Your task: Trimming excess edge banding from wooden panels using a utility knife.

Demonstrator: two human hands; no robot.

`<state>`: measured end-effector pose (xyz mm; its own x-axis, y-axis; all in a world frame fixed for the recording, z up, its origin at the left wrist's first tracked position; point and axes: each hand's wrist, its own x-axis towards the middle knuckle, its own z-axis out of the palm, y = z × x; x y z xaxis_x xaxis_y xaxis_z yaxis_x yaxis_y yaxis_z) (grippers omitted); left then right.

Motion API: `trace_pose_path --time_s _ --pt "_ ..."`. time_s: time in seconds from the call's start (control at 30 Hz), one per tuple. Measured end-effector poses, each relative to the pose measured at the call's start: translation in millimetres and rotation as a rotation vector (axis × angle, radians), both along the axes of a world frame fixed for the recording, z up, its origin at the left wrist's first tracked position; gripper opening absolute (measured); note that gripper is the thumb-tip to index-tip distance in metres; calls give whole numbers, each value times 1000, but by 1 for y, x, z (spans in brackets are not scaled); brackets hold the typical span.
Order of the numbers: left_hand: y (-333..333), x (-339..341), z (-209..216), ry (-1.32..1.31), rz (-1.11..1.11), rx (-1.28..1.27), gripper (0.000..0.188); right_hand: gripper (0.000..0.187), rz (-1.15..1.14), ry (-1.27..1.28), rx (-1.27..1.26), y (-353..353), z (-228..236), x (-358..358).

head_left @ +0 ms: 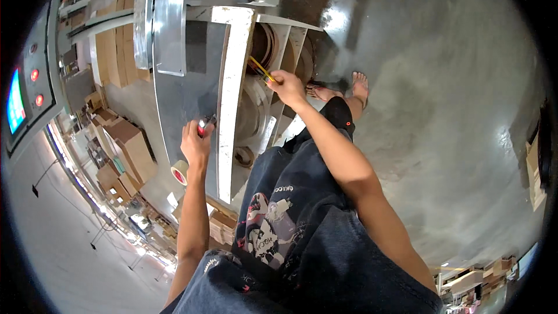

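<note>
My left hand (196, 144) is closed around a small red and black tool (203, 127) over the grey machine tabletop (174, 102). Its exact kind is hard to make out. In my right hand (286, 88) is a thin yellow strip-like thing with a dark part (261, 68), pinched between the fingers. Its far end points toward the open shelf below the white table edge (233, 81). A roll of tape (179, 172) lies near my left wrist, at the tabletop's edge.
Round rolls or rings (253, 107) sit in the shelf compartments (285, 46) under the table. At far left stands a control panel (36, 75) with a lit screen and red buttons. Cardboard boxes (131, 145) are stacked beyond the machine. Bare feet (360, 86) stand on the grey floor.
</note>
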<state>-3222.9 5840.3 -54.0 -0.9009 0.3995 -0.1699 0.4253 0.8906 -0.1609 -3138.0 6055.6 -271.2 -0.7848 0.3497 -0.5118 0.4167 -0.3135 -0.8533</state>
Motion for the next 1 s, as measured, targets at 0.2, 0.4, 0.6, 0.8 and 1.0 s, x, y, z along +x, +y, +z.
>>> trace_pose_path --time_s 0.2,0.4,0.6,0.8,1.0 --pt "6 7 10 81 -170 64 21 22 163 -166 241 -8 31 -76" --pt "2 2 4 50 -238 14 17 24 345 -163 300 -28 11 -115" --pt "2 -1 2 76 -262 0 19 13 -447 -92 748 -32 2 -82" --pt "13 40 9 15 -4 -39 46 17 -303 -291 584 43 -96 -36" --pt "17 68 -26 110 12 109 62 43 350 -156 1159 10 -268 -111"
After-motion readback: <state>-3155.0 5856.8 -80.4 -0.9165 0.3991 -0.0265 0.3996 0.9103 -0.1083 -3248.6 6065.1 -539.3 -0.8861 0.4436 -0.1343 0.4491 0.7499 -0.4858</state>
